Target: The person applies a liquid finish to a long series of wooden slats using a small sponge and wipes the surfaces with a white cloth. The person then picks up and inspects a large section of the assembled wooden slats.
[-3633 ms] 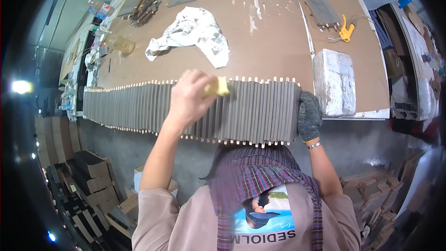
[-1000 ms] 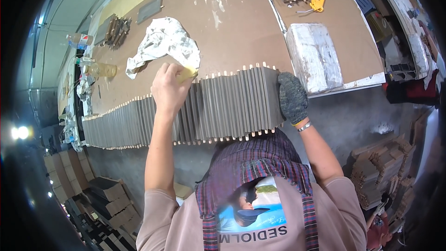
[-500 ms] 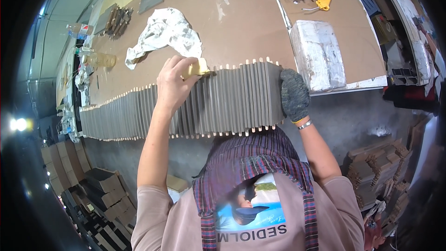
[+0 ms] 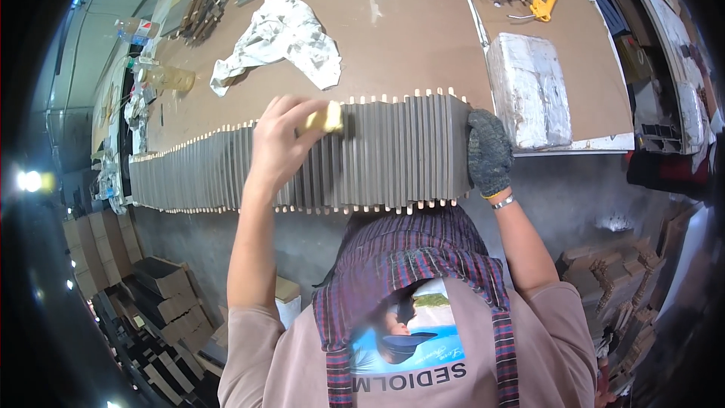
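One view only: head-worn fisheye, looking steeply down over the person's chest and forearms onto the brown worktop. Forearms enter from the lower edge, so the near worktop edge sits mid-frame, close in. The far side of the worktop curves toward the top rim. Floor and stacked cardboard boxes show at lower left, darkened by the lens rim. Straight edges bow outward.

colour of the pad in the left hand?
Pale yellow pad, pinched in the bare left hand over the grey slats. Head view.
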### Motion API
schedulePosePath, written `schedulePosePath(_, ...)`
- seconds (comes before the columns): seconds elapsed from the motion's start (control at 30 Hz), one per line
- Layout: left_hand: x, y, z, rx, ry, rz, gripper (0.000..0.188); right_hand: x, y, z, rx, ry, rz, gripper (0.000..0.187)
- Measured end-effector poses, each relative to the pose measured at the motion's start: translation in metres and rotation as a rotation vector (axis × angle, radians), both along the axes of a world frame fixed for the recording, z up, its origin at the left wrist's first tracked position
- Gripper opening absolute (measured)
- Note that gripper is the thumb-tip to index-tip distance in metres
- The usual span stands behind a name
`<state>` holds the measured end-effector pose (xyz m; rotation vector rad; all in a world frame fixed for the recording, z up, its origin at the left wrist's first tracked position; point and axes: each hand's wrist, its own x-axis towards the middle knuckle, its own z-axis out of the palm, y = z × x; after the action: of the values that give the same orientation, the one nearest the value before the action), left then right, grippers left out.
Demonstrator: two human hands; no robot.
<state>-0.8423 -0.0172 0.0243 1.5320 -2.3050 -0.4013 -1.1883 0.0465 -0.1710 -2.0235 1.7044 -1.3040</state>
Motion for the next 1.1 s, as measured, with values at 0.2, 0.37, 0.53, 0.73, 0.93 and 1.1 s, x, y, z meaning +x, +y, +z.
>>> schedulePosePath(0.2,0.008,-0.007,-0.004,-0.082,-0.117,0.032,0.037,0.0,0.001,0.003,0.009,-0.003,-0.017,0.029)
schedulePosePath(0.37,-0.017,-0.006,-0.004,-0.06,-0.006,-0.091,0.041,-0.001,0.001,0.002,0.018,0.043,-0.015,0.028)
schedulePosePath(0.53,-0.006,0.017,-0.007,0.057,-0.073,-0.133,0.038,0.001,0.001,0.001,0.026,0.02,-0.015,0.028)
schedulePosePath(0.73,0.039,0.087,0.027,0.413,-0.138,-0.232,0.04,-0.005,0.001,-0.005,0.013,0.072,-0.029,0.029)
schedulePosePath(0.93,0.024,0.076,0.013,0.023,0.035,0.021,0.046,0.012,0.0,0.012,-0.018,-0.008,0.031,0.023)
schedulePosePath(1.1,0.027,0.108,0.012,0.246,0.01,-0.145,0.042,-0.003,0.003,-0.001,0.025,0.035,-0.013,0.024)
